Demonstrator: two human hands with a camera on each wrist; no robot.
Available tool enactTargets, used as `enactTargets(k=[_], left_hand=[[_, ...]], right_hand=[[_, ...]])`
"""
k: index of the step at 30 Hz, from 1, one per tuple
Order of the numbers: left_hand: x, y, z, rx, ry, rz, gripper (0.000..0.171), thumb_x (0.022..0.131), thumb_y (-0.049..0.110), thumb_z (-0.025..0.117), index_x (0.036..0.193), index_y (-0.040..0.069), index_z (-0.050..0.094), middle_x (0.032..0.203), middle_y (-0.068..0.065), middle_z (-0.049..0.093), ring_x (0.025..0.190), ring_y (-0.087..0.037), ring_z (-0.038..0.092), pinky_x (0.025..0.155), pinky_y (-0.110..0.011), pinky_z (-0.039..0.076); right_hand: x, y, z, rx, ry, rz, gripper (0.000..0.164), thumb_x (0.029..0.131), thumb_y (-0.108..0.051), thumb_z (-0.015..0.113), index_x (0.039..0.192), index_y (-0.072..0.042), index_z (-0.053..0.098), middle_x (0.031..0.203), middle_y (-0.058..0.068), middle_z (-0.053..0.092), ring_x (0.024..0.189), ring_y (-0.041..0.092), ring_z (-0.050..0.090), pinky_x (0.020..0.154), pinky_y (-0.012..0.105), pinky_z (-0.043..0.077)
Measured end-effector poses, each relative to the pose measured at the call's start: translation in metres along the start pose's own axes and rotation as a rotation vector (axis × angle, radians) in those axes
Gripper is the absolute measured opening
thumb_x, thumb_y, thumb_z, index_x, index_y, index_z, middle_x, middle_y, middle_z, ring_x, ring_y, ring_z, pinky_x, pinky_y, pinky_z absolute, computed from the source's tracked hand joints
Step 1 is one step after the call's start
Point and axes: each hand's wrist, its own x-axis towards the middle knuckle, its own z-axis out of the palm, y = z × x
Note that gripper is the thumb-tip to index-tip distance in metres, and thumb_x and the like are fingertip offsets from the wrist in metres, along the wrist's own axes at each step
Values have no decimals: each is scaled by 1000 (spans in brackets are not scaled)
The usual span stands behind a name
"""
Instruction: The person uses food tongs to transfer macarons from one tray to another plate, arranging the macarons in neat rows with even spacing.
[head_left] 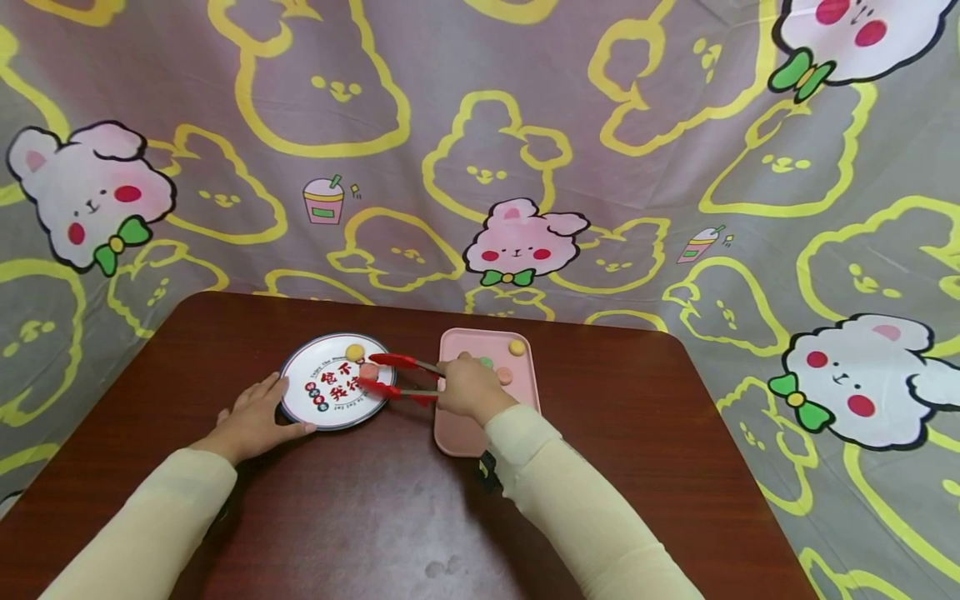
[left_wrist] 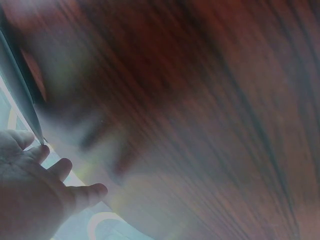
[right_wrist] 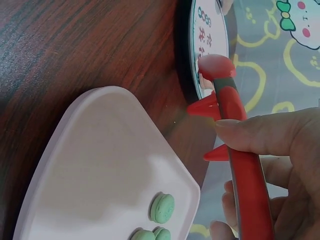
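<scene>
My left hand rests at the left rim of a round white plate with red lettering, its fingers stretched along the edge. In the left wrist view the fingers reach toward the plate's dark edge. With my right hand I grip red-tipped tongs by the handles, their tips over the right part of the plate. A pink macaron is between the tong tips, close over the plate. Beside it on the plate lies a yellow macaron.
Right of the plate, a pink tray sits partly under my right hand. On it are a yellow macaron, a pink macaron and green macarons. The brown table meets a patterned curtain behind.
</scene>
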Motion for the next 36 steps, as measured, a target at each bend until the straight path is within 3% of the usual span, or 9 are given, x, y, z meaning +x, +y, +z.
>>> enactTargets(k=[5, 14, 36], left_hand=[[1, -1, 1, 4, -1, 1, 118, 75, 69, 65, 147, -12, 18, 150, -37, 11, 132, -60, 9, 95, -81, 11], [0, 0, 1, 7, 9, 9, 115, 77, 66, 66, 147, -12, 19, 149, -38, 12, 131, -60, 11, 94, -81, 13], [0, 0, 2, 1, 1, 5, 118, 76, 68, 65, 147, -13, 18, 150, -37, 10, 132, -61, 9, 95, -81, 11]], right_hand=[[-3, 3, -1, 39, 8, 1, 53, 75, -21, 76, 127, -18, 64, 102, 8, 59, 84, 22, 56, 61, 36, 47], [-6, 11, 3, 62, 66, -13, 49, 70, -18, 77, 118, -17, 69, 95, 8, 60, 87, 26, 57, 61, 41, 42], [-18, 25, 0, 116, 112, -30, 46, 72, -20, 80, 115, -11, 67, 90, 6, 57, 82, 24, 56, 62, 40, 48]])
